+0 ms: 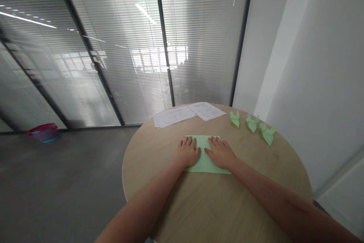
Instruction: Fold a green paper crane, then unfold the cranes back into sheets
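A sheet of light green paper (203, 165) lies flat on the round wooden table (153, 148) in front of me. My left hand (188, 152) rests palm down on its left side, fingers stretched out. On the right side of the sheet, my right hand (220, 152) is pressed flat too, fingers spread and pointing away from me. The thumbs point toward each other with a strip of green paper showing between them. Parts of the sheet are hidden under both hands.
Three folded green paper figures (252, 123) stand in a row at the table's right side. White printed sheets (176, 115) lie along the far edge. A red and blue basket (45, 133) sits on the floor at left. Glass panels with blinds (136, 83) rise behind the table, and a white wall (318, 83) is at right.
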Demonstrator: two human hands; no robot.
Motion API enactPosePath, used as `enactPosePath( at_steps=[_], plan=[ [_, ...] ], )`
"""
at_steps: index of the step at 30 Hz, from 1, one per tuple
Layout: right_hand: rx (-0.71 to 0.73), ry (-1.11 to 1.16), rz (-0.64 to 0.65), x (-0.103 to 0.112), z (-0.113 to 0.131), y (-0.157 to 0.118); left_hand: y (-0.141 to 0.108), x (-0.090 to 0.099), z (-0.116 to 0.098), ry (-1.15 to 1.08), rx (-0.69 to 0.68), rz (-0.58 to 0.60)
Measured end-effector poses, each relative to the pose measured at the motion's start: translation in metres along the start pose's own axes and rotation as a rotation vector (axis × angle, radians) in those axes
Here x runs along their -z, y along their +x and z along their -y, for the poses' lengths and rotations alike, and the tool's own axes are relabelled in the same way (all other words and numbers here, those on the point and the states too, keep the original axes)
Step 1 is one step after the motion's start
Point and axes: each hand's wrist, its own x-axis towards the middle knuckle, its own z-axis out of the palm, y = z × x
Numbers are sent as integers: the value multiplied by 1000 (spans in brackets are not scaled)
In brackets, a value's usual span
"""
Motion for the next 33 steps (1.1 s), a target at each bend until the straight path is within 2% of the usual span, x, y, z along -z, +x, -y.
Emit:
enactPosePath(
  at_steps=[5,13,19,22,24,26,29,31,33],
  plan=[
    [-64,-8,42,4,-17,4,2,8,10,60,59,24],
    [-129,-48,38,7,-41,-4,-1,12,21,166,138,-44],
    [-170,-58,8,5,-44,-8,-3,22,31,232,230,-46],
    [-168,-63,-37,5,-42,-9,-4,30,29,238,281,-114],
    [-174,-69,-86,6,-42,-10,-5,32,20,206,234,-192],
    [-182,-73,-129,9,-44,-10,-6,29,4,118,104,-219],
    [-188,-66,-121,12,-52,-8,-10,15,-23,-61,-108,-103],
    [-174,-45,-72,10,-57,-7,-13,3,-35,-99,-162,-2],
    [-121,-19,-7,4,-61,-7,-16,-5,-38,-71,-190,46]
  ],
)
